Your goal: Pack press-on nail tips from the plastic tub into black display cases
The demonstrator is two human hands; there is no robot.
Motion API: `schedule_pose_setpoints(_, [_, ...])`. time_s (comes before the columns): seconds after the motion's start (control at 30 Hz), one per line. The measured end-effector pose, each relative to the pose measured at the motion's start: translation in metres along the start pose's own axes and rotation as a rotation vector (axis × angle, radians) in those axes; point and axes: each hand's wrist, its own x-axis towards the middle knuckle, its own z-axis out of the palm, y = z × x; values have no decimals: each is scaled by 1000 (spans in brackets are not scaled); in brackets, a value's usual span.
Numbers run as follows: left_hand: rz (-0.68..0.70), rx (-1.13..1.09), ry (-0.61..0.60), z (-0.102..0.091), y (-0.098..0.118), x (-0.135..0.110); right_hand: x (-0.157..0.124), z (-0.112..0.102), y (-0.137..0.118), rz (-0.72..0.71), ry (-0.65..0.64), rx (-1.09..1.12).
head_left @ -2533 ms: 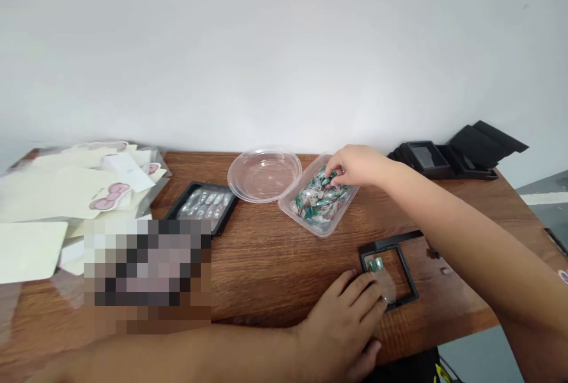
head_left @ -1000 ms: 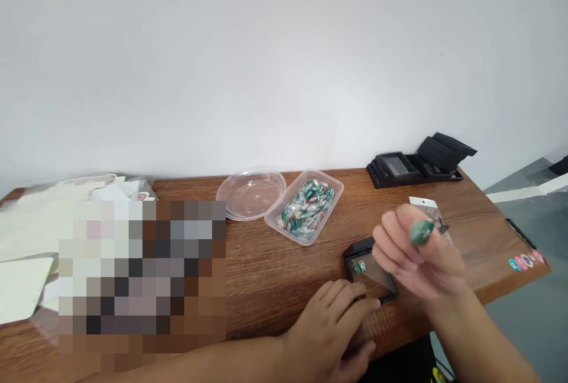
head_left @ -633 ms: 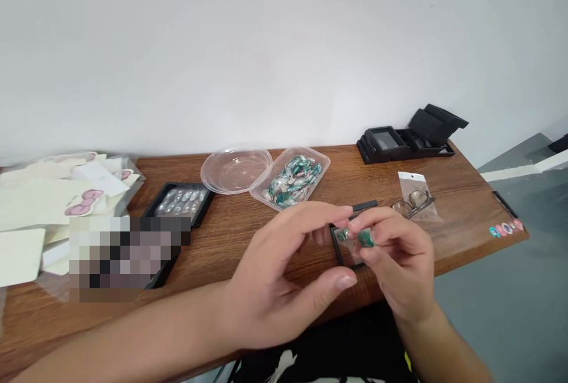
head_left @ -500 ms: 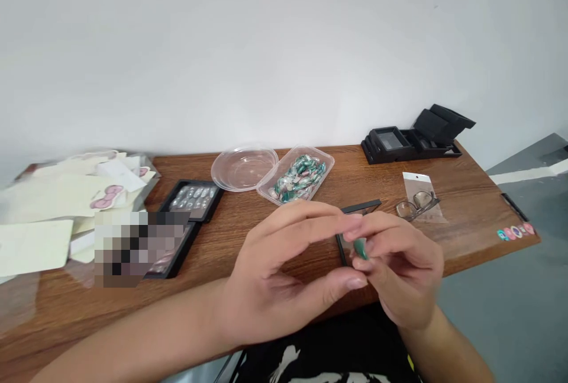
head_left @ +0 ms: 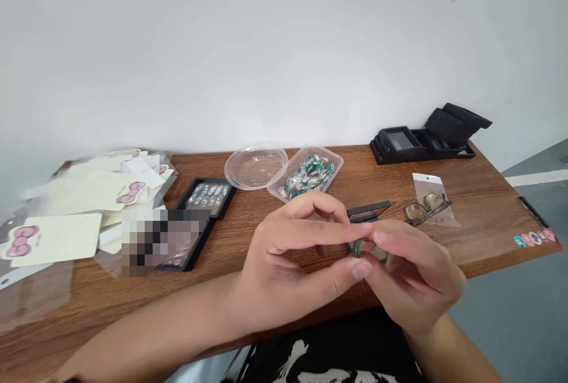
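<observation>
A small green false nail (head_left: 357, 247) is held upright between the fingertips of both hands, above the front of the wooden table. My left hand (head_left: 288, 258) pinches it between thumb and forefinger, the other fingers curled behind. My right hand (head_left: 417, 276) closes on it from the right, thumb and forefinger meeting the left fingertips; part of the nail is hidden by them. Just behind the hands stands a black-framed box (head_left: 370, 211), its lid tilted up and mostly covered by the fingers. A clear rectangular tub (head_left: 339, 164) with many green and pinkish nails lies beyond.
Left of the tub stands a round clear container (head_left: 235, 173). Black cases with nails (head_left: 205, 235) and a pile of cream cards in plastic sleeves (head_left: 84, 190) lie left. On the right are stacked black boxes (head_left: 426, 146) and glasses (head_left: 428, 208) on a plastic bag.
Both hands have drawn closer, and my left thumb and forefinger have closed in on the green nail, which my right fingers held. The view has shifted slightly left.
</observation>
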Motion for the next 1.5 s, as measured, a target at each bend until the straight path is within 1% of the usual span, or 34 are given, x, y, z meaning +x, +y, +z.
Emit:
schedule_pose_setpoints(0.13, [-4,-8,-22,-3,-1,1,2,-3,0,-65,-82,-108])
schedule_pose_setpoints(0.23, [3,11,-47,-6,-1,2,4,-6,1,-97,-121,-149])
schedule_pose_setpoints(0.33, [2,8,-55,-7,-2,3,6,-5,3,-104,-128,-129])
schedule_pose_setpoints(0.5, [0,18,-23,-9,-4,3,8,-2,7,-130,-109,-39])
schedule_pose_setpoints(0.6, [51,62,19,-11,-5,4,6,-3,9,-72,-97,10])
schedule_pose_setpoints(0.7, [145,142,59,-16,-6,4,7,-8,14,62,-78,34])
schedule_pose_setpoints(0.77, [178,199,68,-20,-7,3,14,-11,19,122,-75,-7])
schedule_pose_setpoints(0.8, [185,222,70,-22,-8,2,20,-11,21,122,-80,-48])
schedule_pose_setpoints(0.87, [203,259,78,-25,-9,1,36,-8,28,74,-116,-155])
schedule_pose_setpoints(0.9, [219,278,80,-27,-9,1,45,-5,32,51,-153,-203])
schedule_pose_setpoints(0.97, [264,314,91,-29,-10,2,64,6,44,58,-293,-261])
schedule_pose_setpoints(1.03, [313,337,105,-31,-10,4,80,21,58,125,-471,-308])
schedule_pose_setpoints(1.13, [348,367,104,-35,-9,8,95,39,78,229,-764,-500])
schedule_pose_setpoints(1.17, [352,389,97,-36,-9,9,99,40,82,259,-858,-550])
schedule_pose_setpoints(1.2, [355,417,89,-38,-9,9,101,39,83,282,-917,-569])
schedule_pose_setpoints(1.23, [360,451,82,-41,-9,10,103,35,81,300,-945,-552])
schedule_pose_setpoints(1.27, [366,487,70,-43,-10,11,103,29,77,308,-935,-502])
schedule_pose_setpoints(1.37, [373,638,-5,-50,-14,12,94,2,54,308,-795,-298])
schedule_pose_setpoints(1.43, [371,768,-79,-52,-19,12,79,-13,38,294,-686,-288])
schedule_pose_setpoints(1.5, [381,882,-174,-48,-24,11,59,-21,25,321,-599,-290])
